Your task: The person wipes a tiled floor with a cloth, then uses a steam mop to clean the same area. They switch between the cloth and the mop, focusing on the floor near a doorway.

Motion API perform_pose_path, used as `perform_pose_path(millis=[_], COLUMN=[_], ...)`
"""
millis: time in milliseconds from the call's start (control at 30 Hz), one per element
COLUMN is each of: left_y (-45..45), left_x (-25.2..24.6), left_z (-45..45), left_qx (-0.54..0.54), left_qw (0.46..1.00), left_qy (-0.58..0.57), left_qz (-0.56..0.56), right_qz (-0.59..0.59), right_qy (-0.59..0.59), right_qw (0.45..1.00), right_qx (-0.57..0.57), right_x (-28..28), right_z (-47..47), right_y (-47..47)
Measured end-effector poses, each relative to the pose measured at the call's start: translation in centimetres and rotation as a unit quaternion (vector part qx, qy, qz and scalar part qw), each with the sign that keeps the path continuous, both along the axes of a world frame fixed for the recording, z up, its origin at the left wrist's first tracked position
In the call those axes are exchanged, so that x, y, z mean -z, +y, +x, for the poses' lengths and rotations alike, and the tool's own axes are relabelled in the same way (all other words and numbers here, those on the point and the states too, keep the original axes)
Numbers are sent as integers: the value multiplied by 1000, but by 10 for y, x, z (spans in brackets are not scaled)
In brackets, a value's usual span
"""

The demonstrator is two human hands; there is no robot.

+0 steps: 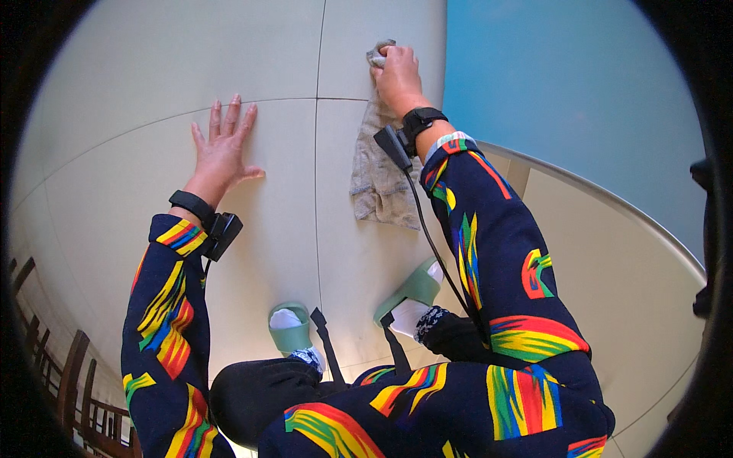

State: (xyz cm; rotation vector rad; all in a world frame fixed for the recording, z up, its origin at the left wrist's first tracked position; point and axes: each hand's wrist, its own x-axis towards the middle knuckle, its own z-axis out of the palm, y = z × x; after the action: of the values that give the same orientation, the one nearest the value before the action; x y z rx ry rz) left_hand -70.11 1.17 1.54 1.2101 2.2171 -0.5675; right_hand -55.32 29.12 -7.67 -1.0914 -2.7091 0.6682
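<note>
My right hand grips the bunched upper end of a grey-beige cloth, close to the straight edge of a blue panel or tabletop. The rest of the cloth trails down below the hand, partly behind the black wrist device and its cable. My left hand is spread with its fingers apart over the pale tiles, holding nothing. Whether its palm touches the tile, I cannot tell. Both wrists carry black straps with small black devices.
The blue surface with a metallic rim fills the upper right. Dark wooden chair-like furniture stands at the lower left. My feet, in green slippers, rest on the tiled floor below the hands. Dark joint lines cross between the tiles.
</note>
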Motion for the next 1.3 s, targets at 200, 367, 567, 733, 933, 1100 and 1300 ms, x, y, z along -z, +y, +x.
perform_pose_path(millis=[200,367,567,733,933,1100,1300], left_y=[0,0,0,1,3,2,0], left_x=[-1,-1,-1,-1,-3,-4,-2], left_z=[0,-1,0,0,0,0,0], left_qx=[4,-9,-13,-10,-17,-22,-17], left_qw=[1000,1000,1000,1000,999,999,1000], left_qy=[0,-11,-14,-11,-22,-27,-18], left_qz=[6,-7,-12,-13,-20,-16,-5], right_qz=[-25,-27,-32,-50,-52,-59,-52], right_qy=[-24,-70,-80,-76,-71,-86,-75], right_qw=[998,992,992,989,990,990,991], right_qx=[48,103,89,115,114,100,102], right_x=[-5,-7,-5,-7,-12,-14,-7], right_z=[-14,-42,-44,-47,-46,-48,-49], right_y=[14,49,59,59,56,60,60])
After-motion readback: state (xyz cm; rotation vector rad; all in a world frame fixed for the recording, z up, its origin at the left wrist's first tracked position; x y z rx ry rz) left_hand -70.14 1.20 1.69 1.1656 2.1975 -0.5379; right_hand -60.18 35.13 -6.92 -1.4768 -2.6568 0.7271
